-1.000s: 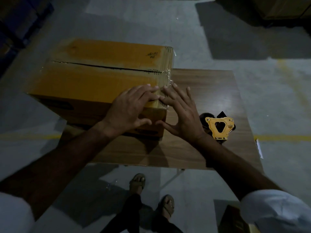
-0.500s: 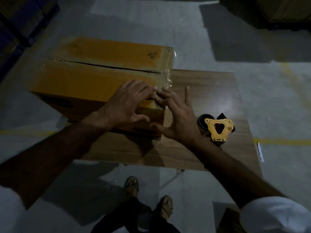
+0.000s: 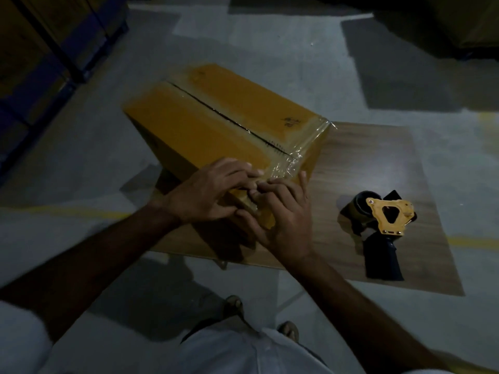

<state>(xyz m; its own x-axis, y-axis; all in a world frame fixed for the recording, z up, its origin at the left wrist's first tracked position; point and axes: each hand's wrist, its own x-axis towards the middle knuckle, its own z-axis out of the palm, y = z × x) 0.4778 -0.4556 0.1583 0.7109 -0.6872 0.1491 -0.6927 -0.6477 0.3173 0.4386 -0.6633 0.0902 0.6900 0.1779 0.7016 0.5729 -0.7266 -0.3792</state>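
Cardboard box (image 3: 216, 125) lies directly under and ahead of both hands, resting on the wooden table (image 3: 378, 157). The left hand (image 3: 208, 195) presses its fingers on the top face at the near corner, thumb on the side face. The right hand (image 3: 283, 220) lies flat against the adjoining end face, fingertips touching the left fingers. Clear tape (image 3: 297, 155) covers the corner just beyond the fingertips. A tape dispenser (image 3: 386, 217) lies apart, right of the right hand.

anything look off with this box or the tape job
The cardboard box sits askew, its left part overhanging the table edge. A dark gap runs along its top seam, and the clear tape at the near right corner, where the left hand and right hand press, is wrinkled.
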